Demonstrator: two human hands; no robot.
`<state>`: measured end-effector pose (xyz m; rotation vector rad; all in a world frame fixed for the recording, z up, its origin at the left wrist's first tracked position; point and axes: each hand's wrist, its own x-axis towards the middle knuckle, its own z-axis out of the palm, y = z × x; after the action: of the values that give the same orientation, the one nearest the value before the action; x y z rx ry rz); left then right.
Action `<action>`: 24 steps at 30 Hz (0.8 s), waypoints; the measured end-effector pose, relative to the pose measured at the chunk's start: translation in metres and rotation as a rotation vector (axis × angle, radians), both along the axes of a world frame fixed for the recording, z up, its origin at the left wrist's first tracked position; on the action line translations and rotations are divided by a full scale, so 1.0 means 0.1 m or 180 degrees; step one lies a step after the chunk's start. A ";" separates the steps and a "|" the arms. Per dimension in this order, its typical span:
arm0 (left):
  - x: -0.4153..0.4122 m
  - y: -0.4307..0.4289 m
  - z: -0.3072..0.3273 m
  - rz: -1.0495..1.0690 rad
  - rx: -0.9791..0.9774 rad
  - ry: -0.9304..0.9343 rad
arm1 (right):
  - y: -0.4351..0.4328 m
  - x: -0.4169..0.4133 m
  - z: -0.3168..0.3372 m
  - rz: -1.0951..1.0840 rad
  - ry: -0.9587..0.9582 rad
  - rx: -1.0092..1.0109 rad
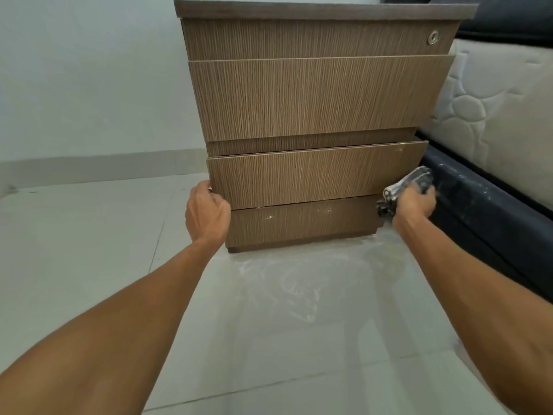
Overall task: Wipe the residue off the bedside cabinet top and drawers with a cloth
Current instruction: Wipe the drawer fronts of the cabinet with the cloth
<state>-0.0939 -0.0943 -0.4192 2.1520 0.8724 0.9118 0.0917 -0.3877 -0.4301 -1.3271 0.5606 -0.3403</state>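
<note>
A brown wood-grain bedside cabinet (314, 97) stands on the floor in front of me, seen from low down. Its lower drawer (314, 178) sticks out a little. My left hand (206, 211) grips the left edge of that drawer front. My right hand (414, 202) is at the drawer's right end, closed around a bunched dark cloth (410, 182) smeared with white. White specks of residue (323, 211) show on the base panel below the drawer and near the drawer's top right corner (399, 148).
A bed with a quilted white mattress (493, 115) on a dark base (484, 217) stands tight against the cabinet's right side. White dust smears (299, 280) cover the floor tiles before the cabinet. A pale wall (89, 70) runs behind on the left.
</note>
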 end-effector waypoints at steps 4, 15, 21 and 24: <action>0.01 0.04 0.00 0.0002 0.0008 -0.0077 | 0.44 -0.13 0.08 0.0135 0.0180 -0.0647; -0.04 0.08 -0.05 -0.0193 -0.0049 -0.0282 | 1.72 -0.96 -0.05 0.0983 0.0537 0.0857; -0.05 0.18 -0.04 -0.0294 0.0030 -0.0404 | 2.23 -1.29 -0.13 0.1766 0.0730 0.0917; 0.00 0.25 0.01 -0.0288 -0.0135 -0.0490 | 2.26 -1.38 -0.25 0.2471 0.0811 0.0115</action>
<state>-0.0938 -0.0696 -0.4183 2.0376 0.7067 0.9893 -0.0466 -0.1617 -0.4554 -1.4560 0.2222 0.4779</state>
